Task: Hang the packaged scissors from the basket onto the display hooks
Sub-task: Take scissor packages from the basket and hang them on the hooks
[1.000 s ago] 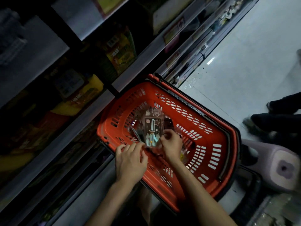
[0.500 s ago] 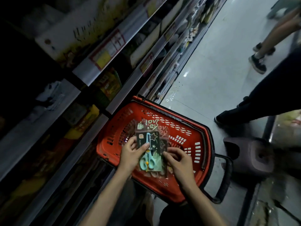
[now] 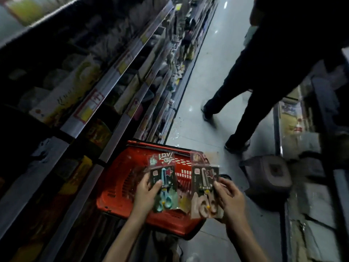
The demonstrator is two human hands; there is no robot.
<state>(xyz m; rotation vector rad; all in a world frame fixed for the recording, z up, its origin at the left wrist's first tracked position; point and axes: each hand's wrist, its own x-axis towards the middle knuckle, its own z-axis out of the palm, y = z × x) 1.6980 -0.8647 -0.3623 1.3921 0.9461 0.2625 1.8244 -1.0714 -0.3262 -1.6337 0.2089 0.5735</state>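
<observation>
A red plastic basket [image 3: 120, 188] stands on the aisle floor beside the shelving. Above it my left hand [image 3: 146, 193] grips a packaged pair of blue-handled scissors [image 3: 164, 184], thumb across the front of the card. My right hand [image 3: 229, 197] holds a second pack with pale pink-handled scissors [image 3: 204, 188] out over the basket's right rim. Both packs are upright with their hang tabs on top and a gap between them. No display hooks can be made out in the dim, blurred view.
Stocked shelves [image 3: 105, 86] with price-label strips run along the left. A person in dark trousers [image 3: 251, 103] walks in the aisle ahead on the right. A low grey stool [image 3: 268, 176] sits right of the basket, and another fixture [image 3: 302, 186] lines the right edge.
The packs were lifted out of the basket and split apart, one in each hand. My view has tilted up the aisle, and a walking person has come closer.
</observation>
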